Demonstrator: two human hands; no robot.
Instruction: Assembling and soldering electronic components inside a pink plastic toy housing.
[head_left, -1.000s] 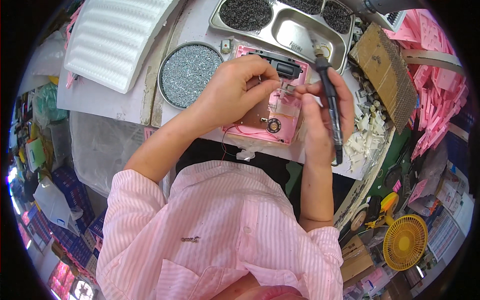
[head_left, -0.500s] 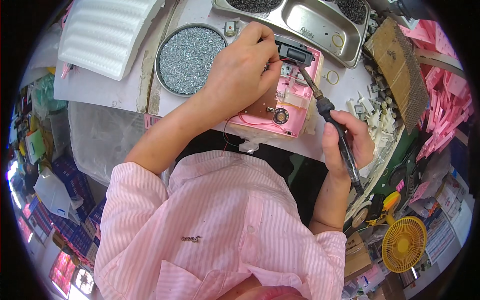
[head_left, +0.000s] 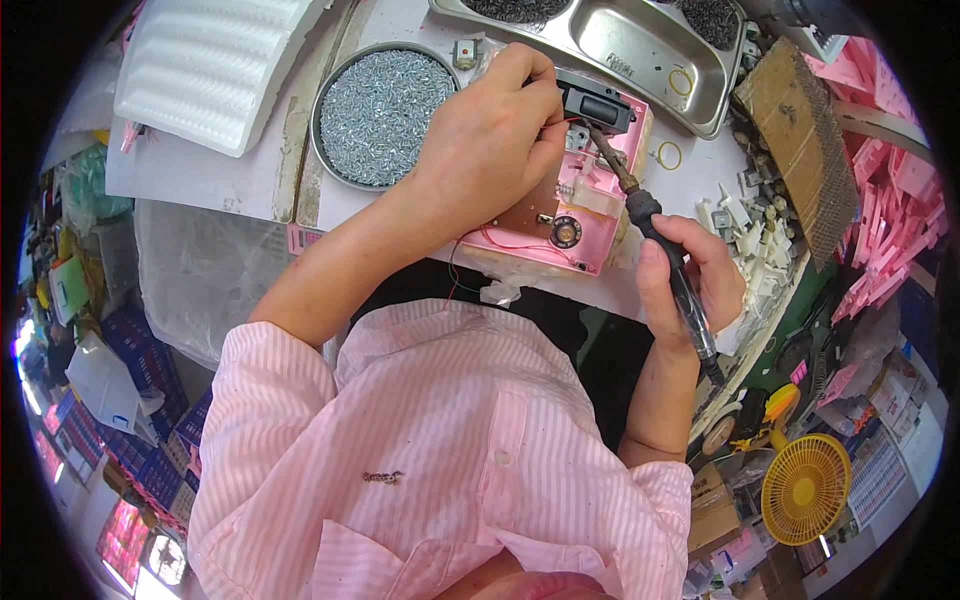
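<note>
My right hand [head_left: 708, 275] grips a soldering iron [head_left: 672, 262] by its dark handle. The iron's tip reaches the edge of a black plastic part [head_left: 598, 106] on an open pink plastic casing [head_left: 597, 235]. My left hand [head_left: 495, 140] is closed over the casing's left side, its fingers pinched beside the black part. A thin red wire [head_left: 573, 121] runs from those fingertips toward the iron's tip; the exact grip is partly hidden. Inside the casing are a brown board [head_left: 522, 217], a small round black part [head_left: 566, 233] and more red wire.
Left of the casing stands a round tin of small screws [head_left: 385, 118]. A divided metal tray [head_left: 640, 45] lies at the back. Loose white plastic parts [head_left: 760, 245], a cardboard piece [head_left: 800, 150] and pink pieces [head_left: 890, 200] lie on the right. White foam [head_left: 215, 75] sits far left.
The soldering iron and my right hand have shifted slightly left and up, the tip now closer to the black part's lower edge. My left hand has hardly moved.
</note>
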